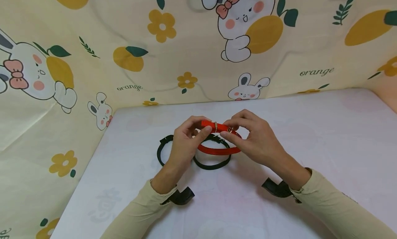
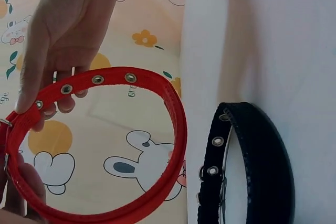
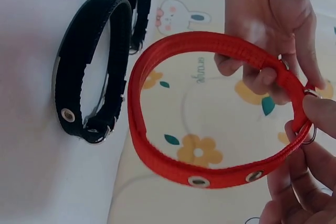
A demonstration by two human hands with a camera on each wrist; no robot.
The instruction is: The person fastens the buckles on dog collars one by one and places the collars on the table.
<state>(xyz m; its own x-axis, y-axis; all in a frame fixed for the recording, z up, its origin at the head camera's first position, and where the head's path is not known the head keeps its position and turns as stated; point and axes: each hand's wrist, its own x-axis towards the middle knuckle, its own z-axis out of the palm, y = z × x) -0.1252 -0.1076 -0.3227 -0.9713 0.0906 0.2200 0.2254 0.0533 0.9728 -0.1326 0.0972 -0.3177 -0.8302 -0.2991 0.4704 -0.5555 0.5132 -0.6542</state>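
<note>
Between both hands, a red collar [image 1: 218,151] is held up over the table, looped into a ring. My left hand [image 1: 184,141] pinches its strap between thumb and fingers, left of the metal buckle [image 1: 216,127]. On the other side my right hand [image 1: 258,139] pinches the strap near a small metal ring [image 1: 230,130]. Metal eyelets [image 2: 97,79] run along the red band in the left wrist view. Beneath the hands, one black collar [image 1: 212,167] lies looped on the table; a second black collar [image 1: 159,154] is partly hidden behind my left hand.
The white-covered table [image 1: 325,146] meets a cream cloth backdrop [image 1: 198,53] printed with rabbits, oranges and flowers at the back and left. Black straps [image 1: 183,196] hang at both sleeve cuffs.
</note>
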